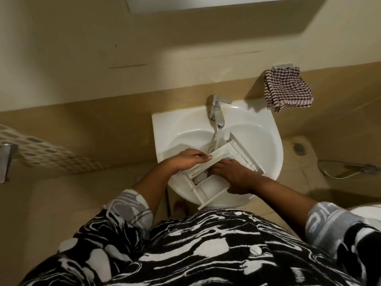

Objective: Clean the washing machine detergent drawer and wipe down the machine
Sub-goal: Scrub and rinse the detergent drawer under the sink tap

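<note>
Head view: the detergent drawer (208,188) lies slantwise across the sink (165,124) under the running tap (216,112). The left hand (185,162) has its fingers clamped on the drawer's wall. The right hand (233,178) reaches into a compartment, and I cannot tell whether its fingers curl. This looks like the rinsing step, 1 of 2; next, scrub the remaining compartments, then wipe the machine

The right grip (233,176) has its fingertips sunk out of sight in the detergent drawer (210,189); whether they hold anything cannot be told. Under the left grip (185,162) the drawer's wall is covered, and the hold there is unclear. Far left of that grip, a spotted towel (51,155) is blurred and cut by the edge.
</note>
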